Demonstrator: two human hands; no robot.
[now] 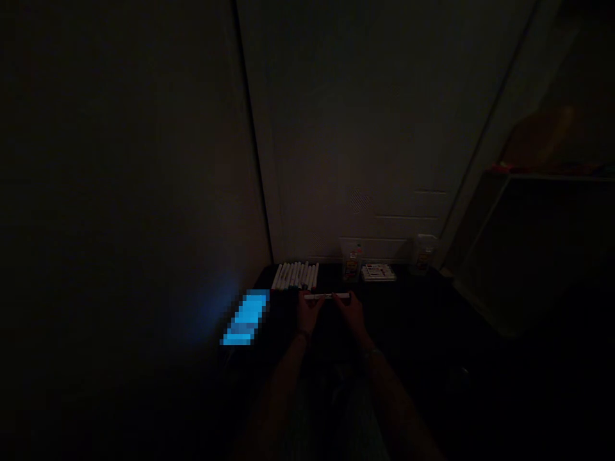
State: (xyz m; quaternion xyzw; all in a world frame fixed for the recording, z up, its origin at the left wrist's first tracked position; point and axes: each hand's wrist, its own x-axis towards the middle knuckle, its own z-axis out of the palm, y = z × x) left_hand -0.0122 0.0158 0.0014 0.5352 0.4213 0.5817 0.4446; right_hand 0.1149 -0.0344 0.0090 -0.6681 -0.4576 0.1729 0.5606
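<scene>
A white marker (327, 296) lies level between my two hands, one at each end. My left hand (308, 312) pinches its left end, and my right hand (353, 311) grips the right end with thumb and fingers. Just beyond my left hand, a row of several white markers (294, 276) rests side by side on the dark table. Further right, a stack of white markers (378, 273) sits beside a clear container (352, 264) with a label. Darkness hides fine detail on the marker and the fingers.
A glowing blue screen (246, 318), blurred into blocks, is at the table's left. Another clear container (423, 253) stands at the back right. Behind the dark table (408, 314) rises a wall (336, 141). A shelf-like unit (538, 243) is on the right.
</scene>
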